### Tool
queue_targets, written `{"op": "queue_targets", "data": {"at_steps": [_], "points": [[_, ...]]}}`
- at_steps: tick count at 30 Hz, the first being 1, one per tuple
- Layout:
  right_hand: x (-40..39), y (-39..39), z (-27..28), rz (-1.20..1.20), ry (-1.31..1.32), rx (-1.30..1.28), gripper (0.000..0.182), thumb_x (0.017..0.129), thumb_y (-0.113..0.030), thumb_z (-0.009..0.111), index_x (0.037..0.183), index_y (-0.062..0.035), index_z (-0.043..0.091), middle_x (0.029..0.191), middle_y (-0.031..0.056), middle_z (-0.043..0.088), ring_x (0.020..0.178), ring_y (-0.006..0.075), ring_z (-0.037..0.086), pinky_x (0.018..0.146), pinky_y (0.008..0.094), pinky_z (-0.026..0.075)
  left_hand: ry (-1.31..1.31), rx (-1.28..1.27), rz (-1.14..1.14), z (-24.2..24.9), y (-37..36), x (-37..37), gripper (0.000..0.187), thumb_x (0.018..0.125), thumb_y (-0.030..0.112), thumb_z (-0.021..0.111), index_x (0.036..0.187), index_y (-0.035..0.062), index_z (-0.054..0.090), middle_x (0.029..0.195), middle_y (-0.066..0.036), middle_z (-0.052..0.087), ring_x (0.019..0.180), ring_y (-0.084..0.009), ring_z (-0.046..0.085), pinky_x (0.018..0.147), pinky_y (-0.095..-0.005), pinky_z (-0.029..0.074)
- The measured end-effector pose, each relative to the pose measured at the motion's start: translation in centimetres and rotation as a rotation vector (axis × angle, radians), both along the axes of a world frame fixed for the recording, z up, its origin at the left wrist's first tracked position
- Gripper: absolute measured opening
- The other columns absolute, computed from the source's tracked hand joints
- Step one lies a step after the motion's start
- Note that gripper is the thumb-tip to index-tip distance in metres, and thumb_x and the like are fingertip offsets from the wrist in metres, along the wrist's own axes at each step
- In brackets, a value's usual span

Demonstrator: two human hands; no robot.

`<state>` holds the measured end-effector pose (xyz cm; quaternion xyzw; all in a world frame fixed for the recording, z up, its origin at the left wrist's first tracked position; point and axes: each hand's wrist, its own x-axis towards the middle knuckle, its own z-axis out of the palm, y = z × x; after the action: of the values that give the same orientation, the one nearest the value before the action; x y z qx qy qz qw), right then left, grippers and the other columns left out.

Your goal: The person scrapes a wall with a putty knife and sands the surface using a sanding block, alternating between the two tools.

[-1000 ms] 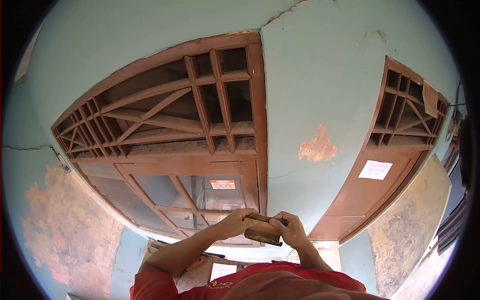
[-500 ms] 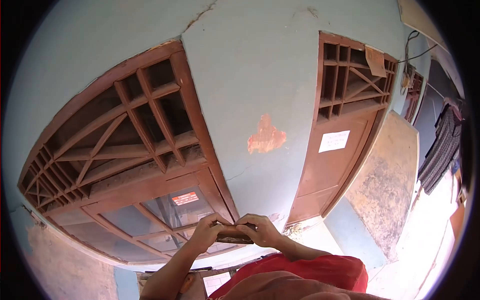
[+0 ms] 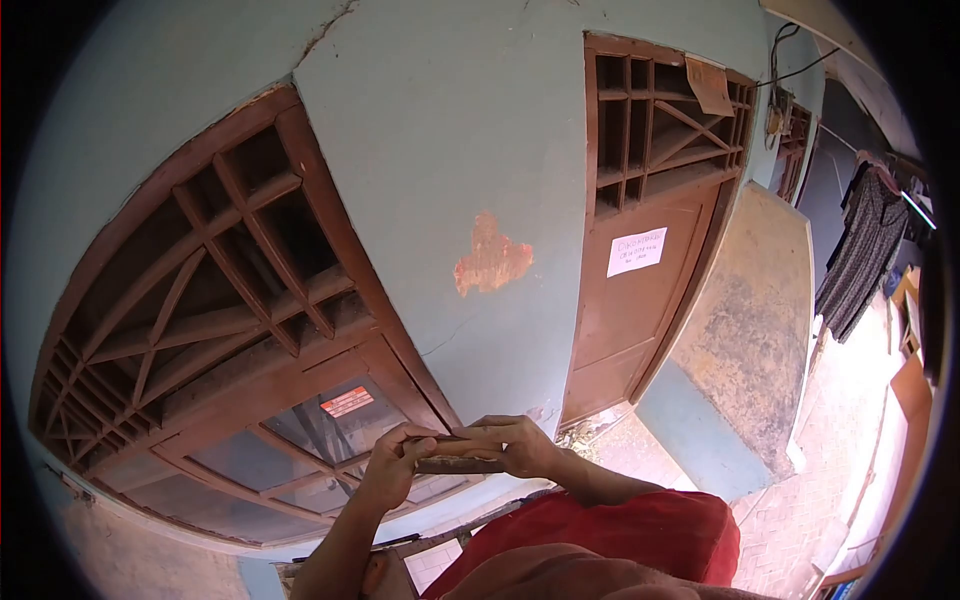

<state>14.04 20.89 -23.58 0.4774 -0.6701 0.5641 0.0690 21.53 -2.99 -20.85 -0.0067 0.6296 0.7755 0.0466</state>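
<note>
We judge step in hand is two-handed holding: left hand (image 3: 395,468) and right hand (image 3: 528,447), fingers curled, grip opposite ends of brown, flat, wood-like slab (image 3: 460,465) between them. Next move calls for steady grip.

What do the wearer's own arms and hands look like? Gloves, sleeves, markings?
Left hand and right hand ungloved, forearms bare. No watch or bracelet visible. Plain-looking red shirt; no marking readable on it.
</note>
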Motion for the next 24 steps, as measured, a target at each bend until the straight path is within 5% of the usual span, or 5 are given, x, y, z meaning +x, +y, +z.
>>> {"op": "queue_targets", "data": {"at_steps": [5, 7, 15, 19, 24], "points": [[-0.3, 0.4, 1.1, 0.114, -0.154, 0.019, 0.037, 0.092, -0.015, 0.077, 0.127, -0.0061, 0.072, 0.090, 0.0151, 0.070, 0.076, 0.0267, 0.068, 0.067, 0.0371, 0.054, 0.000, -0.019, -0.038, -0.3, -0.3, 0.3, 0.018, 0.100, 0.018, 0.070, 0.103, 0.0001, 0.069, 0.106, -0.008, 0.069, 0.098, -0.0153, 0.067, 0.088, -0.0314, 0.054], [-0.6, 0.5, 1.7, 0.138, -0.131, 0.039, 0.034, 0.092, -0.015, 0.077, 0.125, -0.0060, 0.073, 0.093, 0.0146, 0.071, 0.078, 0.0246, 0.069, 0.067, 0.0358, 0.053, 0.119, -0.013, -0.056, 0.3, 0.5, 0.1, 0.026, 0.101, 0.025, 0.070, 0.104, -0.0003, 0.071, 0.091, -0.001, 0.068, 0.083, -0.0068, 0.060, 0.075, -0.0225, 0.048], [-1.4, 0.4, 3.0, 0.178, -0.192, 0.086, 0.034, 0.089, -0.010, 0.079, 0.123, -0.0081, 0.074, 0.089, 0.0112, 0.070, 0.074, 0.0180, 0.064, 0.065, 0.0310, 0.050, 0.133, -0.291, -0.088, 1.8, 0.1, 0.5, 0.018, 0.101, 0.018, 0.071, 0.107, 0.0009, 0.071, 0.093, 0.001, 0.068, 0.082, -0.0030, 0.058, 0.071, -0.0207, 0.046], [-0.9, 0.7, 3.6, 0.093, -0.362, 0.031, 0.038, 0.103, -0.024, 0.065, 0.132, -0.0009, 0.066, 0.134, 0.0188, 0.064, 0.117, 0.0262, 0.063, 0.099, 0.0350, 0.049, 0.279, -0.295, 0.079, 1.3, 0.6, 0.4, 0.013, 0.101, 0.013, 0.070, 0.107, 0.0015, 0.068, 0.095, 0.000, 0.069, 0.084, -0.0030, 0.058, 0.072, -0.0205, 0.046], [-1.8, 1.6, 3.9, 0.176, -0.004, -0.059, 0.043, 0.089, -0.029, 0.081, 0.125, -0.0083, 0.073, 0.150, 0.0177, 0.053, 0.136, 0.0382, 0.051, 0.106, 0.0462, 0.047, 0.279, -0.239, 0.144, 0.9, 0.0, 0.0, 0.015, 0.101, 0.014, 0.070, 0.109, 0.0015, 0.068, 0.091, 0.001, 0.068, 0.081, -0.0022, 0.054, 0.071, -0.0205, 0.045]]}}
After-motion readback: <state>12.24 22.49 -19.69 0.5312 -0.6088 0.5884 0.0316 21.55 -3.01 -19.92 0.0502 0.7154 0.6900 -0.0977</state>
